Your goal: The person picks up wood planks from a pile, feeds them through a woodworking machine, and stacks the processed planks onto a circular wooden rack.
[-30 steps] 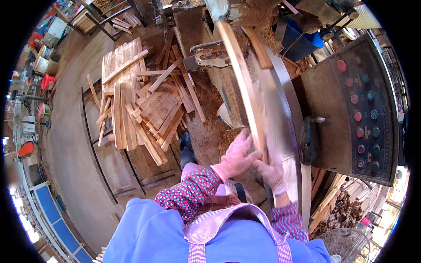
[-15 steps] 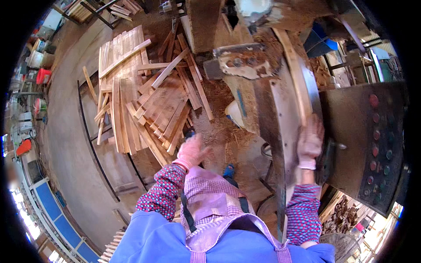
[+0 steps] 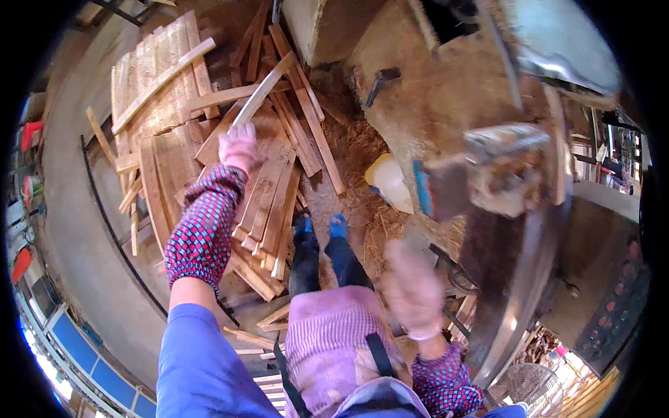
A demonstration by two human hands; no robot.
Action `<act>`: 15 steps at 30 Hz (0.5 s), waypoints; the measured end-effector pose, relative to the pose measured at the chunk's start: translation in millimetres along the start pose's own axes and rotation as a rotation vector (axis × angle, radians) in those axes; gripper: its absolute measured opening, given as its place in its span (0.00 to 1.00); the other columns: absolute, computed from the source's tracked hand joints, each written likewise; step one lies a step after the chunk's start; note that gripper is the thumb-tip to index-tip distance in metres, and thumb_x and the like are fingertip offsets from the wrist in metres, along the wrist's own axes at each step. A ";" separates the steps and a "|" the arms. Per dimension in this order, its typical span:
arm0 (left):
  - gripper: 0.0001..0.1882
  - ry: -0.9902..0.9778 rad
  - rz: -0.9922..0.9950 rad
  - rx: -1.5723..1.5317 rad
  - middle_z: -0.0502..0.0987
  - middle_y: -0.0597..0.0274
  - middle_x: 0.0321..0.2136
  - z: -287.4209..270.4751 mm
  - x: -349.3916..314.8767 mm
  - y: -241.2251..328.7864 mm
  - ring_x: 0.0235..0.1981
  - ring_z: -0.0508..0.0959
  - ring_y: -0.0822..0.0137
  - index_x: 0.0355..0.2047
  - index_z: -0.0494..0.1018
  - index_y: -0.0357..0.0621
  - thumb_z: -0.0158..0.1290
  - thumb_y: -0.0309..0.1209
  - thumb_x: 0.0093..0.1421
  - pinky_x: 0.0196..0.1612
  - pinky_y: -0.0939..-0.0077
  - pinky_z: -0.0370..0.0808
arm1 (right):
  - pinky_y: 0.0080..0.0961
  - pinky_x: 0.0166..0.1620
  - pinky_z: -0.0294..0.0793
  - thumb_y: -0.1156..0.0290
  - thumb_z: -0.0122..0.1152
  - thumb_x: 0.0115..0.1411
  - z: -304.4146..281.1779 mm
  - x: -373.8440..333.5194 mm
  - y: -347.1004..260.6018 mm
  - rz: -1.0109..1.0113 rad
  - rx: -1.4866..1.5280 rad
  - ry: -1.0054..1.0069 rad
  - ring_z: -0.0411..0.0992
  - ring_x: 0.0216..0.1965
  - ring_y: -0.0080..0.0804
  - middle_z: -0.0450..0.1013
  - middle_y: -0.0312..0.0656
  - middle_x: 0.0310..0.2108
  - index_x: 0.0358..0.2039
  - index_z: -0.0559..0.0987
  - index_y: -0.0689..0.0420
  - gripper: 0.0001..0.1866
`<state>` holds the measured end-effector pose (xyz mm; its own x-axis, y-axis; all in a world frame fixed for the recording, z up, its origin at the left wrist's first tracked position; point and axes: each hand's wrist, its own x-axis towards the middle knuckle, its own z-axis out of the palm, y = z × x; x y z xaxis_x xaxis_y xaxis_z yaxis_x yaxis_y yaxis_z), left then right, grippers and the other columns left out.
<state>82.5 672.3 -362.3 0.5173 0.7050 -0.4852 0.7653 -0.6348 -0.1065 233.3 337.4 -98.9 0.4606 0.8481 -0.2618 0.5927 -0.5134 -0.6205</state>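
My left hand (image 3: 239,148), in a pinkish glove, is at the near end of a pale wooden strip (image 3: 266,85) lying across the stacked boards. Its fingers look closed on that end, partly hidden by the glove. My right hand (image 3: 414,287), gloved too, hangs in front of me to the right of my legs, apart from the machine. Motion smears its fingers. Another wooden strip (image 3: 557,143) sits on the machine table (image 3: 519,292) at the right, beside the rusty, dusty machine head (image 3: 507,171).
Stacked boards (image 3: 268,202) and loose strips cover the floor ahead and left, beside a dark metal rail (image 3: 108,198). A pale rounded object (image 3: 390,182) lies by the machine's base. A control panel (image 3: 613,299) with several buttons and a fan (image 3: 533,390) stand at the right.
My left hand has reached forward and left from near my apron to the strip on the pile. My right hand has left the wood on the machine and moved left. The view has shifted.
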 end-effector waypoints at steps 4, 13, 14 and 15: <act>0.55 0.166 0.056 0.129 0.66 0.54 0.58 22.2 79.2 -27.3 0.60 0.65 0.55 0.62 0.59 0.39 0.65 0.60 0.41 0.60 0.54 0.62 | 0.32 0.59 0.67 0.66 0.58 0.62 158.6 66.0 102.6 0.348 0.498 -0.230 0.68 0.58 0.40 0.67 0.52 0.59 0.63 0.65 0.62 0.30; 0.54 0.001 -0.071 0.203 0.68 0.48 0.53 20.0 159.8 -79.2 0.58 0.67 0.50 0.59 0.61 0.36 0.67 0.55 0.37 0.59 0.59 0.66 | 0.42 0.58 0.68 0.36 0.59 0.51 321.7 366.2 255.3 0.481 0.102 -0.045 0.68 0.58 0.57 0.68 0.66 0.55 0.55 0.72 0.70 0.47; 0.56 0.029 -0.070 0.188 0.69 0.47 0.52 25.0 162.4 -89.5 0.57 0.68 0.50 0.61 0.59 0.37 0.67 0.53 0.35 0.57 0.59 0.68 | 0.44 0.56 0.69 0.34 0.59 0.50 333.8 390.1 254.8 0.479 0.009 0.060 0.70 0.56 0.57 0.70 0.65 0.53 0.51 0.75 0.69 0.46; 0.40 0.187 0.017 0.046 0.77 0.46 0.45 36.4 170.7 -102.3 0.46 0.79 0.48 0.50 0.72 0.35 0.68 0.46 0.39 0.46 0.55 0.78 | 0.43 0.57 0.69 0.34 0.59 0.49 336.1 411.9 254.8 0.507 -0.068 -0.033 0.69 0.57 0.56 0.70 0.65 0.54 0.52 0.75 0.67 0.47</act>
<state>78.6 846.0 -465.8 0.5958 0.7376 -0.3179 0.7395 -0.6582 -0.1412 352.0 599.8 -613.4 0.6811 0.4930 -0.5414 0.3418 -0.8679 -0.3604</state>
